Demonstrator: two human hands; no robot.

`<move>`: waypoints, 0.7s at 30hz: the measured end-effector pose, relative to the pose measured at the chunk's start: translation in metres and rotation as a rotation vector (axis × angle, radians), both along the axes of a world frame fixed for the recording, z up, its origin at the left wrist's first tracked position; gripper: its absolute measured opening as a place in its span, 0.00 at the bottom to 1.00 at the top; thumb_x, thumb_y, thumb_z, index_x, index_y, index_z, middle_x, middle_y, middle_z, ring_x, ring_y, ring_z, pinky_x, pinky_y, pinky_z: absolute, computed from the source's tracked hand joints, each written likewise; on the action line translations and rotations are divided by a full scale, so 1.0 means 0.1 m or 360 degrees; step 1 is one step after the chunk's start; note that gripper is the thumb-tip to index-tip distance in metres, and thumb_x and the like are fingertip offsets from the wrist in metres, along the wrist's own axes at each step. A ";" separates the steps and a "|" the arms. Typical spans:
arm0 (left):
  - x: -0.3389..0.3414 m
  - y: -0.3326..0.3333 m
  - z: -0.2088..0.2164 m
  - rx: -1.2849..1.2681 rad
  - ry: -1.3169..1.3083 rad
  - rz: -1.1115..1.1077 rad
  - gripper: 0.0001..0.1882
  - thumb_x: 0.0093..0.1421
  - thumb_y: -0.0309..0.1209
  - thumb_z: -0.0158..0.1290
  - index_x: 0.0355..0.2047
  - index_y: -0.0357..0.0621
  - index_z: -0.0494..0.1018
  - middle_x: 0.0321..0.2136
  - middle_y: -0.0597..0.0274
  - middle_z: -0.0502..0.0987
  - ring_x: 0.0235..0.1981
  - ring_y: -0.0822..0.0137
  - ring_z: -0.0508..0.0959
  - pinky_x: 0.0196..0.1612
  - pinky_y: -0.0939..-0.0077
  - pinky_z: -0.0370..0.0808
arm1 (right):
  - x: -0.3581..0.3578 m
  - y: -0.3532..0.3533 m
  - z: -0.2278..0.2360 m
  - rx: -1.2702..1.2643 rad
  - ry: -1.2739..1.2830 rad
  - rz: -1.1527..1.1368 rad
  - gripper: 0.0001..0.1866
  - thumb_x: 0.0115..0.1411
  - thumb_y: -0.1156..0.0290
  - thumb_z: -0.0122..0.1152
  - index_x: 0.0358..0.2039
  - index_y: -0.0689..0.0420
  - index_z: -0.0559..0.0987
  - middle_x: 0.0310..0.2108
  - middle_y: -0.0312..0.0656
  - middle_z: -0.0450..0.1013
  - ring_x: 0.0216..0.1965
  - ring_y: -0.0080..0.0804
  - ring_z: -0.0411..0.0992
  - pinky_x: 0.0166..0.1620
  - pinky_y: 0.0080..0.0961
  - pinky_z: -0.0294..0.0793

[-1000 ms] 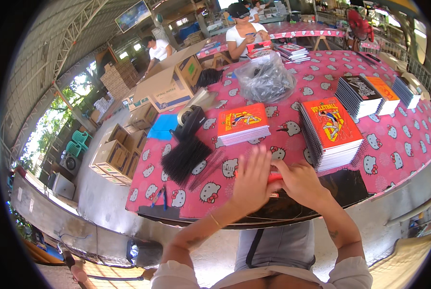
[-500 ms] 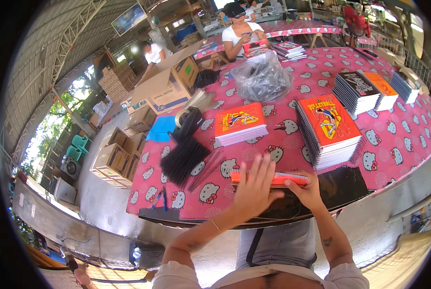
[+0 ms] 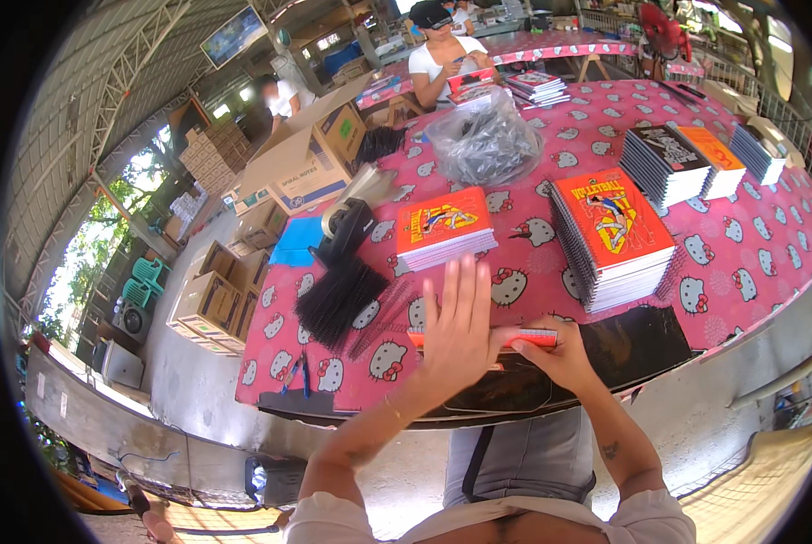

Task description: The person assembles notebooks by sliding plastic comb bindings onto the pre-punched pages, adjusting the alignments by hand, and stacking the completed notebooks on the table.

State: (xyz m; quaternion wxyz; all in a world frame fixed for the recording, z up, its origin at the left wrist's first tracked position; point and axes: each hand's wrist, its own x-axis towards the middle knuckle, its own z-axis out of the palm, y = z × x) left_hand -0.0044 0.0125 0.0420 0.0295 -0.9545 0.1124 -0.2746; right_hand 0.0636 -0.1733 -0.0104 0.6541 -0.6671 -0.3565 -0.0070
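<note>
Near the table's front edge I have a red-covered notebook, tilted so that mostly its narrow edge shows. My right hand grips its right end, thumb on the near side. Flat and with fingers stretched out, my left hand lies over its left part and hides much of it. Beyond the left hand is a small stack of orange-red notebooks. Farther right stands a taller stack of spiral-bound notebooks with the same kind of cover. Black binding coils lie in a pile left of my hands.
A black tape dispenser and a blue packet lie at the left. A clear plastic bag with dark contents sits mid-table. Black-covered notebooks stand back right. Pens lie front left. A co-worker sits across the table.
My left hand has moved slightly left and now stands more upright over the notebook. The notebook has shifted left, and my right hand with it. The whole view has shifted slightly.
</note>
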 end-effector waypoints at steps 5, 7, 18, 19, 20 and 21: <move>-0.22 -0.01 -0.27 0.0041 0.0040 -0.0231 0.50 0.66 0.64 0.41 0.68 0.26 0.58 0.70 0.33 0.57 0.73 0.39 0.57 0.70 0.31 0.47 | 0.07 -0.07 0.05 0.0118 -0.0005 0.0218 0.13 0.66 0.74 0.64 0.49 0.63 0.83 0.29 0.41 0.80 0.29 0.21 0.74 0.35 0.22 0.74; -0.04 -0.06 -0.06 0.0064 0.0081 -0.0061 0.50 0.66 0.64 0.40 0.68 0.26 0.57 0.70 0.33 0.57 0.73 0.38 0.56 0.71 0.32 0.44 | 0.04 -0.12 0.15 -0.0325 0.0031 0.0172 0.13 0.67 0.74 0.61 0.51 0.64 0.81 0.29 0.42 0.79 0.29 0.20 0.72 0.36 0.22 0.74; 0.02 -0.04 -0.11 -0.0128 0.0042 -0.0111 0.47 0.68 0.58 0.46 0.70 0.26 0.54 0.71 0.33 0.55 0.73 0.36 0.54 0.71 0.31 0.42 | 0.00 -0.05 0.11 -0.0163 -0.0029 0.0019 0.13 0.65 0.73 0.64 0.49 0.60 0.82 0.31 0.46 0.80 0.25 0.26 0.71 0.33 0.24 0.73; -0.10 -0.06 -0.16 -0.0116 -0.0073 -0.0107 0.42 0.69 0.53 0.48 0.69 0.30 0.58 0.69 0.38 0.61 0.72 0.40 0.60 0.71 0.35 0.44 | -0.01 0.00 0.05 0.0027 -0.0113 0.0070 0.14 0.64 0.74 0.64 0.50 0.59 0.82 0.32 0.47 0.80 0.26 0.28 0.73 0.33 0.24 0.74; -0.10 -0.06 -0.12 -0.0111 -0.0057 -0.0133 0.42 0.69 0.53 0.48 0.69 0.30 0.58 0.69 0.38 0.61 0.72 0.40 0.60 0.71 0.35 0.44 | -0.02 0.01 0.10 0.0033 -0.0099 0.0044 0.14 0.64 0.74 0.64 0.50 0.59 0.82 0.32 0.47 0.80 0.26 0.28 0.73 0.33 0.24 0.74; -0.10 -0.03 -0.09 -0.0171 -0.0043 -0.0158 0.38 0.68 0.50 0.51 0.67 0.32 0.62 0.67 0.42 0.65 0.70 0.45 0.63 0.71 0.37 0.48 | -0.03 -0.01 0.15 -0.0041 -0.0096 0.0055 0.14 0.64 0.74 0.64 0.50 0.59 0.82 0.32 0.47 0.80 0.26 0.28 0.74 0.34 0.24 0.74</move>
